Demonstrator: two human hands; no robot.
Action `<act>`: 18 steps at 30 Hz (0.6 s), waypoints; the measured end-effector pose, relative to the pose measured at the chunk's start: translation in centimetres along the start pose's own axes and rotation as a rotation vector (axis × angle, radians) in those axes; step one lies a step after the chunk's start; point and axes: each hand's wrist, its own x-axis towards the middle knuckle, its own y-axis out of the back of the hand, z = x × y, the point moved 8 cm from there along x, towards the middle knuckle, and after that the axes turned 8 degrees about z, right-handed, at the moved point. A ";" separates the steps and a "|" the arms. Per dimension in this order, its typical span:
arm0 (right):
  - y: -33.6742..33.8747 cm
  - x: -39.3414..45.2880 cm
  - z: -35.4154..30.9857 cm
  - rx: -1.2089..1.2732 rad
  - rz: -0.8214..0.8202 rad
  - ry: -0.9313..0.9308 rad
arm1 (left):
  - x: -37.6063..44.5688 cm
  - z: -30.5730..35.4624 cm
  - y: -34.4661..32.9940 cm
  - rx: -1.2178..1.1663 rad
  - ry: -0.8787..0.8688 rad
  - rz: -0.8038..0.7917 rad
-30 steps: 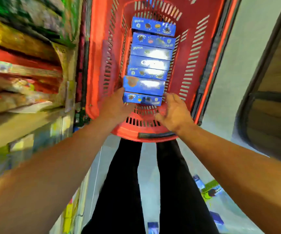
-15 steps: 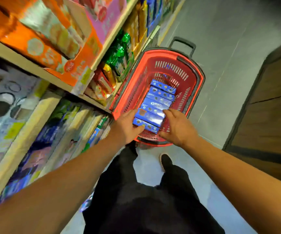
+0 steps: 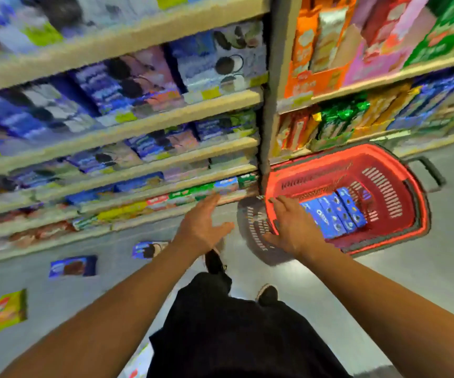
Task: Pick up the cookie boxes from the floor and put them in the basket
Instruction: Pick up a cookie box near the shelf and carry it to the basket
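Head view is showing the shelves [image 3: 144, 132] filling the whole upper part of the frame, blurred by motion and carrying rows of blue, orange and green packets. Below them the grey floor [image 3: 425, 282] is running across the lower part. The red basket [image 3: 400, 170] is sitting on that floor at the right, close against the foot of the shelving, with its dark handle lying out on the far side. Inside it, a row of blue cookie boxes [image 3: 335, 214] is lying side by side on the bottom.

The person's black trousers [image 3: 234, 336] are taking up the lower centre, with both bare forearms reaching forward. The right hand [image 3: 291, 227] is hovering over the near rim of the basket, fingers spread apart and gripping nothing. The left hand [image 3: 204, 227] is reaching out over the floor to the left of the basket, also spread wide and empty.

Three boxes are lying on the floor at the left, apart from each other: a green and yellow box [image 3: 6, 311] nearest the frame edge, a blue box [image 3: 73, 266], and another blue box [image 3: 149, 249] just beside the left wrist.
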 end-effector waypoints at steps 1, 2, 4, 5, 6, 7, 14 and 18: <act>-0.2 0.4 -2.1 -0.022 -0.013 0.068 | -1.3 -2.0 1.1 -0.013 0.058 0.029; -0.5 0.7 -4.1 -0.039 -0.018 0.129 | -2.7 -3.7 2.1 -0.024 0.111 0.060; -1.7 1.1 -7.9 -0.085 -0.059 0.227 | -5.5 -7.3 4.1 -0.072 0.203 0.149; -2.6 1.2 -9.8 -0.103 -0.089 0.268 | -7.0 -9.2 5.0 -0.101 0.251 0.186; -3.6 1.3 -11.5 -0.116 -0.112 0.299 | -8.4 -10.9 5.7 -0.116 0.291 0.211; -4.3 1.4 -12.8 -0.122 -0.134 0.313 | -9.5 -12.1 6.2 -0.126 0.327 0.227; -11.2 2.4 -24.5 -0.237 -0.304 0.427 | -16.9 -25.0 11.1 -0.253 0.578 0.408; -16.2 2.3 -31.4 -0.233 -0.363 0.444 | -20.5 -32.4 13.5 -0.241 0.660 0.433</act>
